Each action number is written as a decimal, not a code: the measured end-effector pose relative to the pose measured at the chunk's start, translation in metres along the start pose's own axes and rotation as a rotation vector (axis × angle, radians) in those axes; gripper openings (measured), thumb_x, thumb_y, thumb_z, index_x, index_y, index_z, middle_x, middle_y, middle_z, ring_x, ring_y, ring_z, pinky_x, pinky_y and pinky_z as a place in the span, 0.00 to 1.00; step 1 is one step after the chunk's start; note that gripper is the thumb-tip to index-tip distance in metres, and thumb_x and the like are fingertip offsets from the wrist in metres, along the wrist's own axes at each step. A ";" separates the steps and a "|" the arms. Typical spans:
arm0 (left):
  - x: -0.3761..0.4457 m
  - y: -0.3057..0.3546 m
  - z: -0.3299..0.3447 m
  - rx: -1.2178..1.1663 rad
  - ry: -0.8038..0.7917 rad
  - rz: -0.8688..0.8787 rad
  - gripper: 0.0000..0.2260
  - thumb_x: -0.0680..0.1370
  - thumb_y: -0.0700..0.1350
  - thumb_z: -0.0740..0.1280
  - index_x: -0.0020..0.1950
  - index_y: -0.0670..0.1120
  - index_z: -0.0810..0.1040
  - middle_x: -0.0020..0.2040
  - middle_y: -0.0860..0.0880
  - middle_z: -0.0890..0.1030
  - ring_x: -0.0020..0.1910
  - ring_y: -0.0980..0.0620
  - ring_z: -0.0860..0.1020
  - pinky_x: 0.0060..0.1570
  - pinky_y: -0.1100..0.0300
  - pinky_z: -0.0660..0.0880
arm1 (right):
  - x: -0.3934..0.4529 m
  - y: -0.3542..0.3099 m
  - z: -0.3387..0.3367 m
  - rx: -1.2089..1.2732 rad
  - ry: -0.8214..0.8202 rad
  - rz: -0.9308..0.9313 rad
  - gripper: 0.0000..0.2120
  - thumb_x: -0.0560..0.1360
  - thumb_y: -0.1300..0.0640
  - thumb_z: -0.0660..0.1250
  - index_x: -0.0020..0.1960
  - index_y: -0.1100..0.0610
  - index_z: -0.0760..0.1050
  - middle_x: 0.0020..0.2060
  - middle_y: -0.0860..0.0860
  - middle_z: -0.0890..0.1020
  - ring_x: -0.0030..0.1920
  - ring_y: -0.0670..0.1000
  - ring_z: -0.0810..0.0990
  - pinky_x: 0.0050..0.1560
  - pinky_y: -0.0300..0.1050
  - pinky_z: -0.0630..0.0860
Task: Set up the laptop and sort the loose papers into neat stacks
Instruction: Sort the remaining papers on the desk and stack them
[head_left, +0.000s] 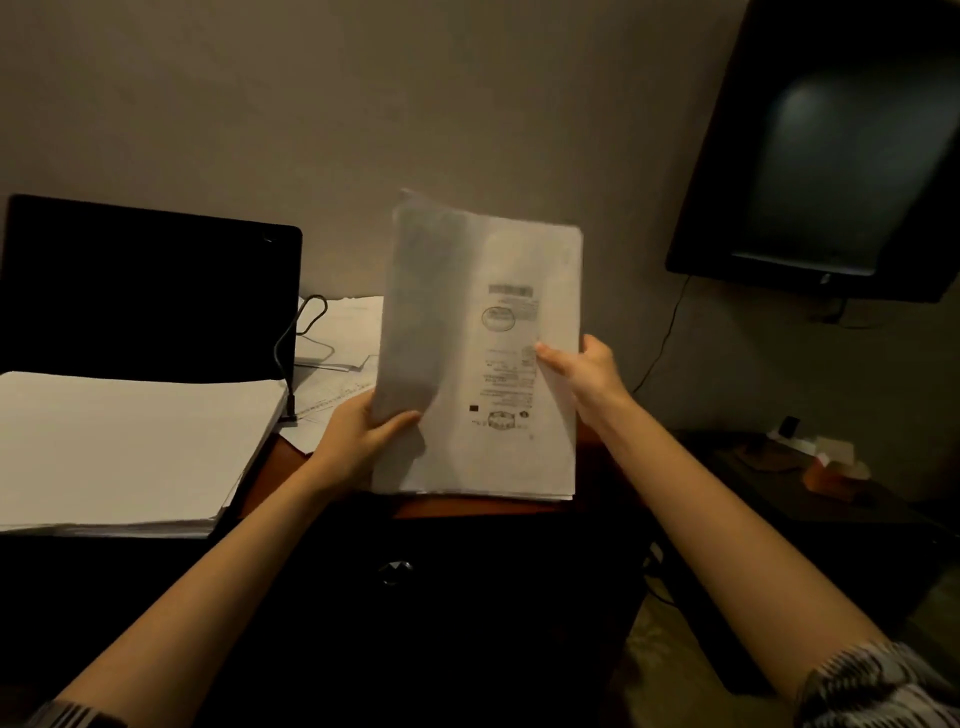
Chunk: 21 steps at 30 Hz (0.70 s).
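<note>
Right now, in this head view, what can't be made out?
- Printed text on the held papers: blurred, too small.
- Left hand and right hand fingers: behind the sheets.
- Laptop keyboard: covered by the paper stack.
- Loose sheets: partly behind the held papers.
- Side-table items: too dark.

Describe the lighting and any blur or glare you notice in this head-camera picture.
Head view: dim, warm room light; the white printed paper sheaf held by the left hand and right hand is motion-blurred along its left edge; the black wall-mounted screen carries a soft grey reflection; the wide lens tilts it.
</note>
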<state>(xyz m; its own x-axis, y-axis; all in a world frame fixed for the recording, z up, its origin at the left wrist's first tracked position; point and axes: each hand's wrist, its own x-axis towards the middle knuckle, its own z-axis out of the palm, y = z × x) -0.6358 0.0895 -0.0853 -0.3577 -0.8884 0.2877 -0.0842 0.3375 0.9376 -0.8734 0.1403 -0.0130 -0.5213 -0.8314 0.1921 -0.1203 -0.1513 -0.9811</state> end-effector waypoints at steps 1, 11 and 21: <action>0.006 0.005 0.001 0.048 0.049 0.042 0.10 0.76 0.43 0.68 0.57 0.47 0.74 0.53 0.46 0.80 0.50 0.48 0.79 0.48 0.54 0.79 | 0.006 -0.003 0.001 -0.022 0.023 -0.076 0.15 0.73 0.62 0.71 0.58 0.64 0.72 0.47 0.54 0.80 0.41 0.49 0.81 0.37 0.39 0.79; 0.021 -0.011 0.026 0.145 0.238 -0.117 0.13 0.78 0.46 0.67 0.58 0.39 0.78 0.52 0.45 0.79 0.47 0.48 0.77 0.48 0.55 0.75 | 0.022 0.040 0.028 -0.270 -0.002 -0.195 0.09 0.79 0.57 0.62 0.57 0.61 0.74 0.51 0.55 0.80 0.53 0.55 0.79 0.53 0.50 0.77; 0.009 -0.005 -0.012 -0.081 0.691 -0.094 0.09 0.78 0.47 0.66 0.51 0.41 0.77 0.43 0.44 0.80 0.41 0.43 0.81 0.37 0.55 0.79 | 0.018 0.065 0.034 0.095 -0.309 0.008 0.22 0.83 0.47 0.46 0.58 0.58 0.74 0.49 0.56 0.81 0.49 0.52 0.82 0.47 0.47 0.81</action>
<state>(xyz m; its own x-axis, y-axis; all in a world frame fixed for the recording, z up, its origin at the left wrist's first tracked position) -0.6276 0.0758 -0.0853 0.3234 -0.9158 0.2380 -0.0067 0.2493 0.9684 -0.8616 0.0974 -0.0738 -0.2391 -0.9535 0.1834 -0.0302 -0.1815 -0.9829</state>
